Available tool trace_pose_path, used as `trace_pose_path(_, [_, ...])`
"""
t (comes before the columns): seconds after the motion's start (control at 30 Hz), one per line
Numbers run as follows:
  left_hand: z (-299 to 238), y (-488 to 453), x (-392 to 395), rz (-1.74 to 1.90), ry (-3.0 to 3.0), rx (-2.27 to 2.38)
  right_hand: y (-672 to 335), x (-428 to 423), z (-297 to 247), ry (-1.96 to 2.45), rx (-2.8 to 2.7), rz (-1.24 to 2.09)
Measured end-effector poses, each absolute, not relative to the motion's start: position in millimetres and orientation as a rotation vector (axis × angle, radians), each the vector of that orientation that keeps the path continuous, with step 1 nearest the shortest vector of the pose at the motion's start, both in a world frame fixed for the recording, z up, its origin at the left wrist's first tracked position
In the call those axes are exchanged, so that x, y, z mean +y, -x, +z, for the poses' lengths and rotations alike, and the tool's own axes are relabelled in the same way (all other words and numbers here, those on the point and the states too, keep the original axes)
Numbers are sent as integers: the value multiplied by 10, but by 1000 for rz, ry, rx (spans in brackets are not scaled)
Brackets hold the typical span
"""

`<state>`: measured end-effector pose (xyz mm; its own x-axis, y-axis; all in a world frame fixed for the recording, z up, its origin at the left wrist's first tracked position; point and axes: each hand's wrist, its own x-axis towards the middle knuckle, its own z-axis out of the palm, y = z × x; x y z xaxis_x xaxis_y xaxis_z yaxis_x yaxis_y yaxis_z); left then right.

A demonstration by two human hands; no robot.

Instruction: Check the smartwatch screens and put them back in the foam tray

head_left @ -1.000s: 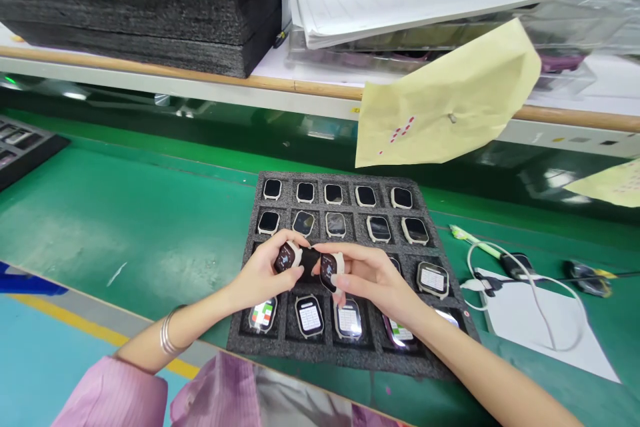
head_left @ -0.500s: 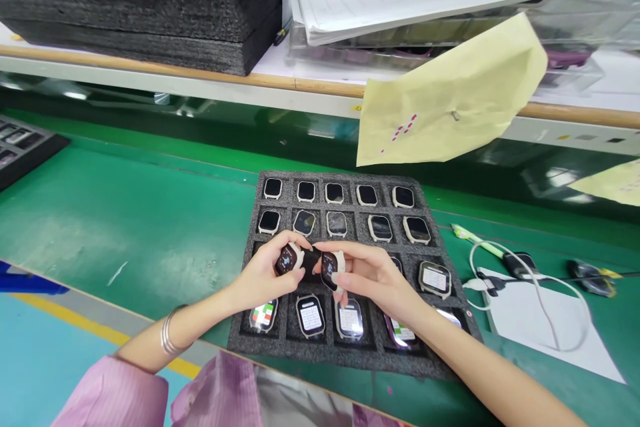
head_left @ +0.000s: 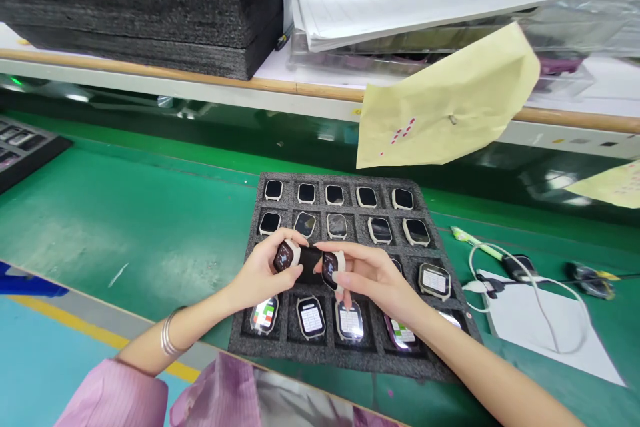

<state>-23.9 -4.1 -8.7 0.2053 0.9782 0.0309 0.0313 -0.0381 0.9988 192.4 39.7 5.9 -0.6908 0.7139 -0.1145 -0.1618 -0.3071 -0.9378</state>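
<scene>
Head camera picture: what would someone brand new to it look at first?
Probably the left hand and right hand in the middle, each holding a lit watch over the dark tray. Next, perhaps, the yellow paper hanging at the shelf's front edge, beyond the tray, or the big black foam stack at top left.

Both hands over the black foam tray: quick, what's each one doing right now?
Left hand: closed, holding a pale-cased watch with its screen lit.
Right hand: closed, holding a second lit watch.
</scene>
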Motion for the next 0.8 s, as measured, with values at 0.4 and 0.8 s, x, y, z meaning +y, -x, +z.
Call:
trace_pose_path(0.4, [-74, 250, -48, 1094, -1359, 1074, -1928, 376, 158, 719, -1326, 2015])
trace_pose_path(0.8, [-111, 228, -4, 1116, -966, 802, -1902, 444, 17, 747, -1200, 2221])
